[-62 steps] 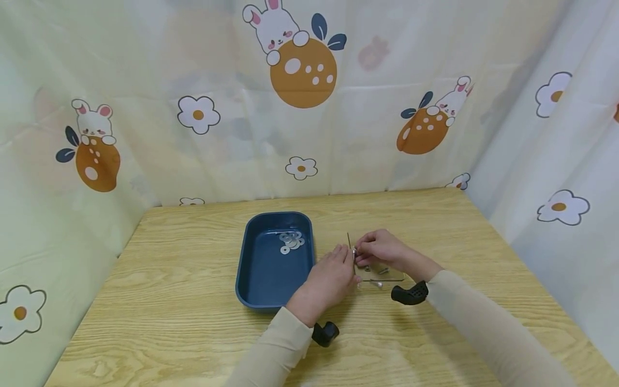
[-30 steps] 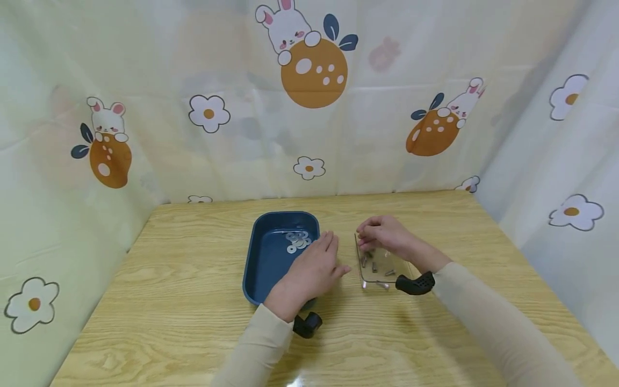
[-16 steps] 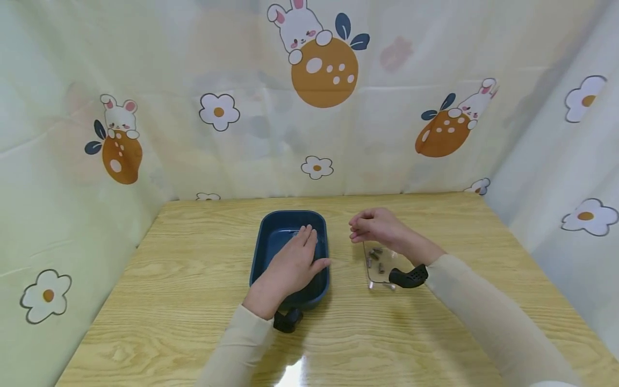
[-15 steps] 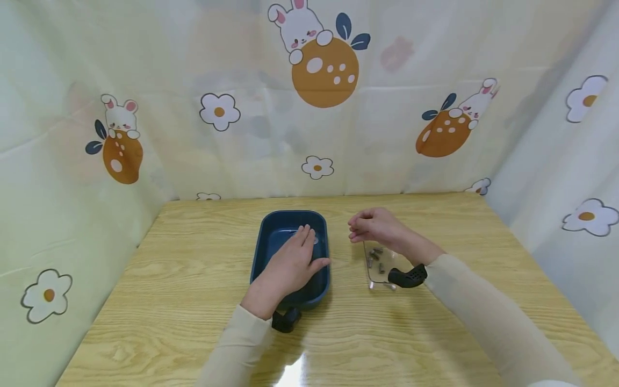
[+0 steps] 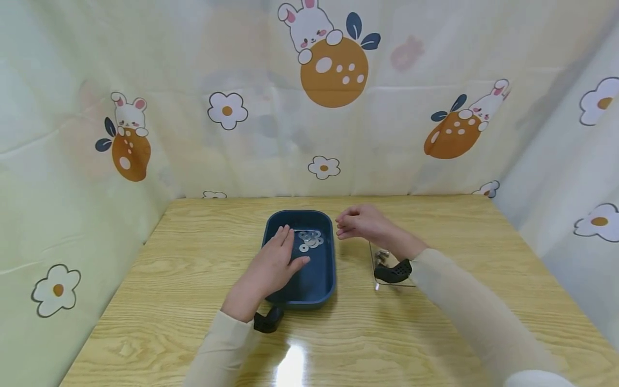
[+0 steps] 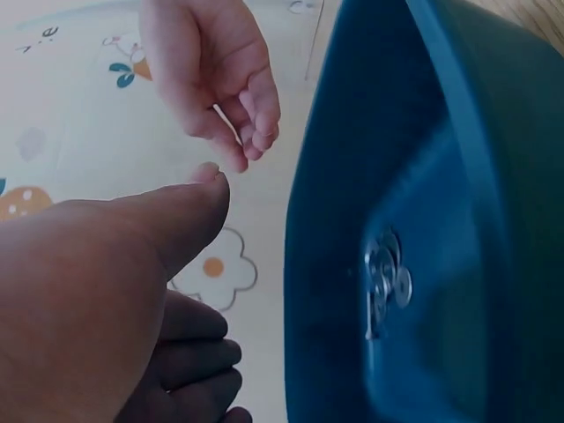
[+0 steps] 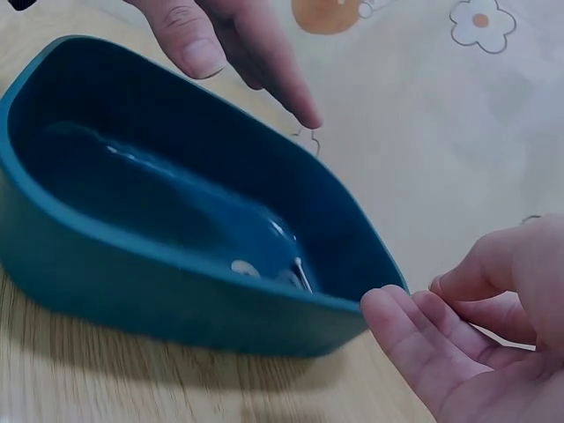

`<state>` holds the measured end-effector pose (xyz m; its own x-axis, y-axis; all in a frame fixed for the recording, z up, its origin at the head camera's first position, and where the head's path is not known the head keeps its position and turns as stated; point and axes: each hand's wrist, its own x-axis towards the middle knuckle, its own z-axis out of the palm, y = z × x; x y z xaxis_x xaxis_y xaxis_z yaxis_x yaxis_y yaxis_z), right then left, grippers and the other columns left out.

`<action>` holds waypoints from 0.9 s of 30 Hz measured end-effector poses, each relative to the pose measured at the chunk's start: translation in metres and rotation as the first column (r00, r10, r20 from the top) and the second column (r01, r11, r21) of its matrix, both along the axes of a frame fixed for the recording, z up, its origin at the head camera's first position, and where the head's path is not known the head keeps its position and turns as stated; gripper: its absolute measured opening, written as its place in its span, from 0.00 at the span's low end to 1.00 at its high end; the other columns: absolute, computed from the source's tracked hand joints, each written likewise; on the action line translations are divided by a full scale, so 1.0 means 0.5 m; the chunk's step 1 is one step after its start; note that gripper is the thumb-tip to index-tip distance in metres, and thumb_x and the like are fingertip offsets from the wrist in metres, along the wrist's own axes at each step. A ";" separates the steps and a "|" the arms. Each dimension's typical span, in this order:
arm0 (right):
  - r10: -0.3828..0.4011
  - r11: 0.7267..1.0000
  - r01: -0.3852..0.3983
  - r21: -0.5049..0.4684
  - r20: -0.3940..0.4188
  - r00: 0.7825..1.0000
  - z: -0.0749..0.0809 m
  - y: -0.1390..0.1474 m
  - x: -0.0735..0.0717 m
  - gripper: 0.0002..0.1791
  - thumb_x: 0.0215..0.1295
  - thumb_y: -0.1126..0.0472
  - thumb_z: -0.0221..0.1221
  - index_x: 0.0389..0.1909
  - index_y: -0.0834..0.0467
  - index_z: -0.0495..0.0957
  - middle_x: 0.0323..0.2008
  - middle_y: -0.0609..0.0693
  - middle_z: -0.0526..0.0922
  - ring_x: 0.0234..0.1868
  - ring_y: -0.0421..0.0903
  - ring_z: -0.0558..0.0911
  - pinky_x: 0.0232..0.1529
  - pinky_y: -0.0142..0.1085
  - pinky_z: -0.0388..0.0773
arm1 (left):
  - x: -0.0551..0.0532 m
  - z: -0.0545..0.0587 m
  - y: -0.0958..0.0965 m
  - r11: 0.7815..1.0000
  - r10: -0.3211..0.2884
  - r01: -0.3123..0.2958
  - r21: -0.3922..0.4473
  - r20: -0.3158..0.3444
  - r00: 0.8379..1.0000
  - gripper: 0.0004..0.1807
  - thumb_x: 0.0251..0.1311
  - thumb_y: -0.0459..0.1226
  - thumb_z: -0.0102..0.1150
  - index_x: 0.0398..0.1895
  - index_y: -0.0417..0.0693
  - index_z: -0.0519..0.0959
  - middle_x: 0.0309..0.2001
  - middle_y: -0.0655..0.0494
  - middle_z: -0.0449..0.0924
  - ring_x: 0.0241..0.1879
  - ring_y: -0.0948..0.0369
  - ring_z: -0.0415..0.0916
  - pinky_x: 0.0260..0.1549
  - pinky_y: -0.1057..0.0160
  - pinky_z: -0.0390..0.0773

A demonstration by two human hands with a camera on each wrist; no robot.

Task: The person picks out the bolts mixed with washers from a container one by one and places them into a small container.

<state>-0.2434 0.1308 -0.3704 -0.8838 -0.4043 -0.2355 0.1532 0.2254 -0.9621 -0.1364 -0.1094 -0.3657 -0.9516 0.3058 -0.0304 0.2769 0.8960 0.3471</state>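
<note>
A dark blue tray stands on the table, with several metal washers lying at its far end. In the right wrist view, a thin screw-like metal piece lies beside them. My left hand hovers over the tray's left side, fingers extended and thumb spread, holding nothing. Just past the tray's right rim, my right hand is raised with loosely bent fingers. In the left wrist view nothing shows between its thumb and fingers. Below it, a clear plate carries small metal screws, partly hidden by the right wrist.
Black wrist mounts sit on both wrists. The wood-grain table is backed by a patterned curtain. One leg-like silvery piece shows at the plate's near corner.
My left hand has moved left from the plate, across to the tray's left side. The right hand has lifted off the plate and come toward the tray. The head view has shifted slightly left.
</note>
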 end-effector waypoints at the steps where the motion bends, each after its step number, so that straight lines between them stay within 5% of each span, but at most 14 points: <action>1: 0.009 1.000 -0.009 -0.001 -0.004 1.000 -0.001 -0.006 -0.002 0.18 0.74 0.68 0.48 0.55 0.79 0.69 0.41 0.63 0.79 0.36 0.45 0.85 0.51 0.45 0.84 | 0.001 -0.001 -0.004 1.000 0.003 -0.003 0.003 0.001 1.000 0.44 0.71 0.56 0.49 0.76 0.34 0.53 0.79 0.39 0.47 0.79 0.48 0.45 0.75 0.49 0.55; 13: 0.058 0.998 -0.058 0.039 -0.005 0.998 -0.001 -0.086 -0.015 0.19 0.76 0.65 0.47 0.58 0.75 0.71 0.51 0.69 0.78 0.56 0.65 0.80 0.60 0.51 0.77 | 0.019 -0.007 -0.052 0.999 0.039 -0.040 0.036 0.021 0.999 0.45 0.70 0.55 0.51 0.77 0.34 0.51 0.79 0.40 0.46 0.79 0.46 0.46 0.75 0.48 0.55; 27: 0.030 0.995 -0.029 0.097 -0.012 0.999 -0.027 -0.158 -0.034 0.21 0.75 0.68 0.44 0.62 0.77 0.68 0.63 0.73 0.71 0.65 0.64 0.74 0.66 0.50 0.72 | 0.047 -0.023 -0.094 0.992 0.072 -0.081 0.093 0.098 0.993 0.53 0.63 0.57 0.61 0.78 0.36 0.48 0.79 0.41 0.45 0.79 0.47 0.46 0.74 0.46 0.56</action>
<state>-0.2605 0.0520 -0.3842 -0.8751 -0.4065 -0.2627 0.1322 0.3214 -0.9377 -0.1128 -0.1564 -0.3772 -0.9667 0.2378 -0.0950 0.1705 0.8743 0.4544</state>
